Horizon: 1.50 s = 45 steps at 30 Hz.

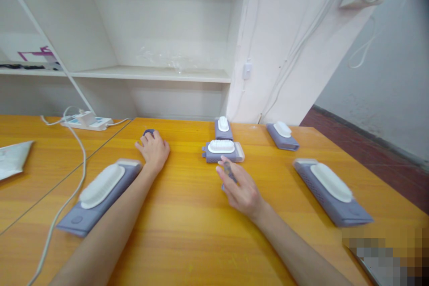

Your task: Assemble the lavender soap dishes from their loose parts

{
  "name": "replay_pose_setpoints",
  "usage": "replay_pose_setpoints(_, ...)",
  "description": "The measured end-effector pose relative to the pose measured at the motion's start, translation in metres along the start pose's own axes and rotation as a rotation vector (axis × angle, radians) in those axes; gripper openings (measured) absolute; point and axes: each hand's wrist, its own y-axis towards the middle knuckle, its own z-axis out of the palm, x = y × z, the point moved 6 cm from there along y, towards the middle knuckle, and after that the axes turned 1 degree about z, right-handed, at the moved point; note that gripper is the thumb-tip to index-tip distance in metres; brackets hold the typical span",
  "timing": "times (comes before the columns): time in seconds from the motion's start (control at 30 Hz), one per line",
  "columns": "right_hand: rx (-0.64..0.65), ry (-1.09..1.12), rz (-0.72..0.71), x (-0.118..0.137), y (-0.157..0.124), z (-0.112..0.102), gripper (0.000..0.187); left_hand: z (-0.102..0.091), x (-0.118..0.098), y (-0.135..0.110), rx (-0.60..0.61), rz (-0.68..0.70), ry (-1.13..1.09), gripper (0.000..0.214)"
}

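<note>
My left hand (154, 149) reaches far over the table, its fingers curled down on a small grey-purple piece (149, 132) that shows only in part above them. Between the thumb and fingers of my right hand (243, 190) is a short brownish stick-like object (230, 172); its exact kind is blurred. A bit of blue shows below those fingers. Just beyond my right fingertips lies a grey-purple case with a white bristled brush (221, 146) on top and a clear end. Under my left forearm's outer side rests a larger-looking case with a white brush (102, 185).
More such cases lie at the back middle (223, 134), back right (282, 136) and right (331, 187). A white power strip (89, 121) with a cable (83, 161) sits at left, near a pale packet (15, 158). White shelving (150, 73) stands behind the table. The lower right corner is pixelated.
</note>
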Motion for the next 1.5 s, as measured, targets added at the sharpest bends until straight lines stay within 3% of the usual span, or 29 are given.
replay_pose_setpoints(0.1,0.003,0.113,0.081,-0.004,0.0,0.003,0.066,-0.006,-0.005,-0.005,0.01,0.057,-0.003,0.039)
replay_pose_setpoints(0.23,-0.06,0.15,0.279,-0.019,-0.007,0.01,0.063,-0.007,-0.009,-0.013,0.028,0.12,-0.019,0.037)
replay_pose_setpoints(0.4,-0.186,0.09,0.439,-0.039,-0.017,0.011,0.04,-0.006,-0.016,-0.025,0.088,0.223,-0.01,0.034)
replay_pose_setpoints(0.6,-0.184,-0.057,0.518,-0.044,-0.02,0.009,0.018,-0.03,-0.031,-0.05,0.065,0.383,-0.077,0.029)
replay_pose_setpoints(0.77,-0.159,0.119,0.687,-0.053,-0.025,0.016,0.019,-0.056,-0.046,-0.081,0.079,0.537,-0.36,0.024)
replay_pose_setpoints(0.9,-0.217,0.343,0.919,-0.064,-0.031,0.02,0.023,-0.076,-0.066,-0.111,0.2,0.74,-0.639,0.023)
replay_pose_setpoints(1.03,-0.315,0.446,1.012,-0.068,-0.032,0.018,0.027,-0.09,-0.087,-0.135,0.315,0.898,-0.838,0.024)
replay_pose_setpoints(1.23,-0.35,0.347,0.987,-0.067,-0.031,0.011,0.029,-0.078,-0.107,-0.133,0.378,0.891,-0.949,0.021)
replay_pose_setpoints(1.5,-0.389,0.29,0.957,-0.066,-0.028,0.003,0.028,-0.064,-0.105,-0.127,0.513,0.739,-1.05,0.041)
